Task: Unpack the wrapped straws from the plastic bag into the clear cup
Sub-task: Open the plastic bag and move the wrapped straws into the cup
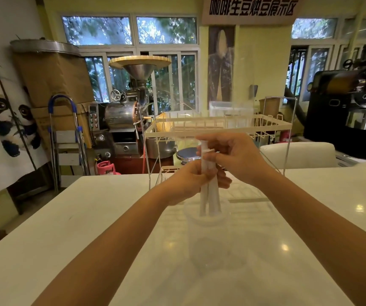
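Spreading across the lower view is a white table [67,228]; on its far part stands a two-tier wire rack [218,125], and beyond it sit a roaster [131,120] at centre-left and a dark machine [350,115] at right; a panda mural [7,120] fills the left wall. Nearer the camera, on the table, stands the clear cup [208,239], upright, its walls faint against the white top. Both forearms reach in from the bottom corners and meet above the cup; the left hand [184,184] has its fingers curled round the middle of the straws [209,195], gripping the bundle from the left; the right hand [237,157] sits higher, its thumb and fingers pinching the bundle's upper end from the right, with the top of the wrappers poking out just above those fingertips. The straws stand nearly upright, white and paper-wrapped; their lower ends dip inside the cup's mouth, below the left hand's fingers; whether they reach the cup's bottom I cannot tell; the bundle is blurred.
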